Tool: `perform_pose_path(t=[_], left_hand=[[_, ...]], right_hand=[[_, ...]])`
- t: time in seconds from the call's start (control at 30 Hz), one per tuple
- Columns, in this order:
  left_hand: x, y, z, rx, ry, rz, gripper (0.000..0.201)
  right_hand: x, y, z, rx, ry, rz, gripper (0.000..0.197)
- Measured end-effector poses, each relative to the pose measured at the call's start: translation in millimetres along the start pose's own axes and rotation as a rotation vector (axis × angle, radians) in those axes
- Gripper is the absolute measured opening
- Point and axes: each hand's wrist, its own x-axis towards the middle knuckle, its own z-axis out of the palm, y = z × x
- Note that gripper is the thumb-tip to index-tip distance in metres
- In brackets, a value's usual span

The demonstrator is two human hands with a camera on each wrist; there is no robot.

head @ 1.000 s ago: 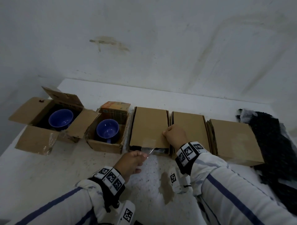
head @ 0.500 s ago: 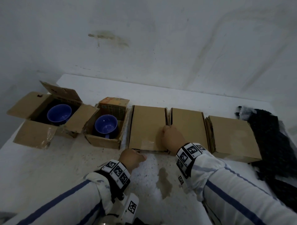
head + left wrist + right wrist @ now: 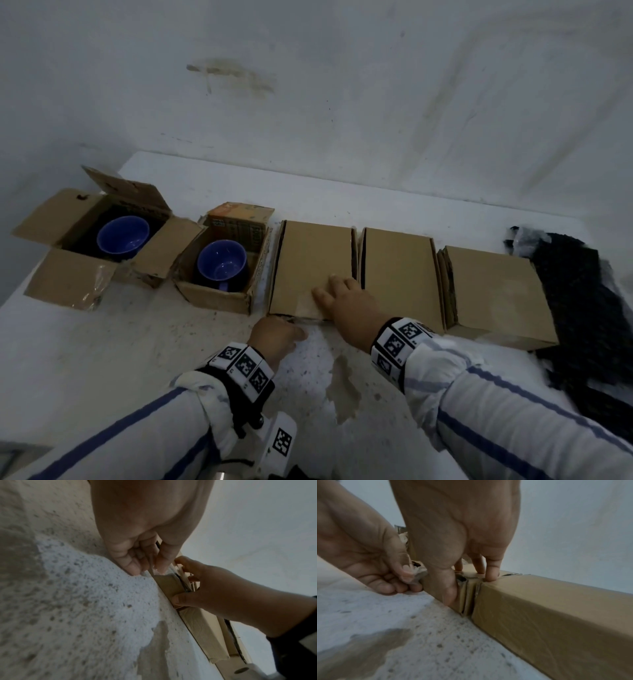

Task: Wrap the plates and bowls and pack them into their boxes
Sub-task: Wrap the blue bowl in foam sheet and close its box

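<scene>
Five cardboard boxes stand in a row on the white table. My right hand (image 3: 346, 303) lies on the lid of the middle closed box (image 3: 308, 253), fingers flat on top and thumb down its front face (image 3: 447, 588). At that box's front bottom edge my left hand (image 3: 279, 337) pinches a strip of clear tape (image 3: 414, 574) between thumb and fingers (image 3: 145, 566). The two open boxes on the left hold a blue bowl (image 3: 123, 236) and a blue cup (image 3: 221, 263). What the closed boxes hold is hidden.
Two more closed boxes (image 3: 397, 270) (image 3: 493, 291) stand tight against the taped one on the right. Black netted material (image 3: 582, 308) lies at the far right. The open boxes' flaps (image 3: 68, 284) spread leftward. A wall rises behind the row, and a brown stain (image 3: 342, 387) marks the table in front.
My left hand has carried the stretched tape strip forward to the box's front edge. My right hand has slid from the lid's right edge toward its front and flattened.
</scene>
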Motion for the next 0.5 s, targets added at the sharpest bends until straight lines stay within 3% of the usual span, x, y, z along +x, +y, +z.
perform_pose_path(t=[0.23, 0.33, 0.5], left_hand=[[-2, -2, -3, -0.155, -0.034, 0.002, 0.013], [-1, -4, -3, -0.158, -0.041, 0.020, 0.019], [0, -2, -4, -0.131, -0.048, 0.026, 0.011]], right_hand=[[-9, 1, 8, 0.039, 0.182, -0.082, 0.036], [-12, 0, 14, -0.045, 0.129, -0.120, 0.041], [-13, -2, 9, -0.125, 0.087, -0.139, 0.042]])
